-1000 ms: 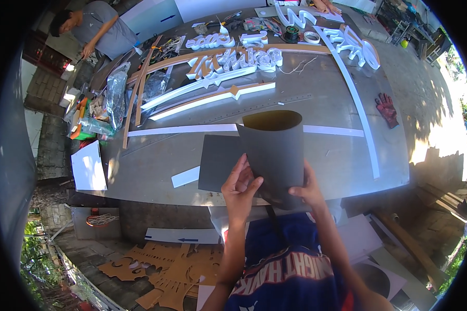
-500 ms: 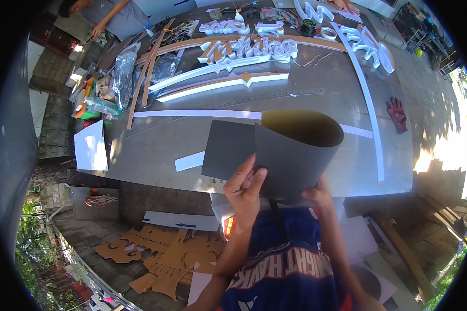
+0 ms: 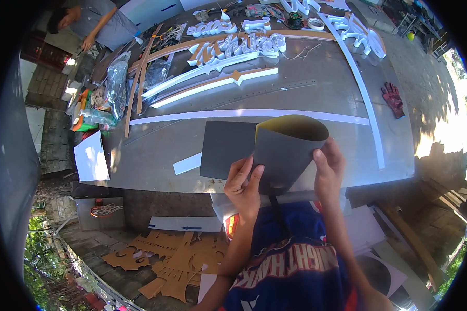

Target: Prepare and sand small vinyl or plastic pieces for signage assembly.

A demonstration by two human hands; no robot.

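A sheet of sandpaper [image 3: 283, 155], dark grey outside and yellow-brown inside, is bent round into a loop above the table's near edge. One flat part of it [image 3: 225, 150] sticks out to the left. My left hand [image 3: 244, 181] pinches the sheet where the flat part meets the curled part, thumb in front. At the loop's right side, my right hand [image 3: 329, 168] grips the bend, with its thumb on the near face and its fingers behind. A short white strip [image 3: 187, 164] lies left of the sheet.
White and brown cut-out letters [image 3: 238, 46] stand across the table [image 3: 327, 98]. Long white strips [image 3: 371, 111] and a metal ruler [image 3: 296, 86] lie nearby. At right rests a dark red glove [image 3: 393, 100]. Brown cut-out boards [image 3: 176, 259] lie below. Another person [image 3: 101, 23] is at far left.
My right hand has moved up from the loop's bottom to its upper right side. The loop has become flatter and narrower. My left hand keeps its pinch.
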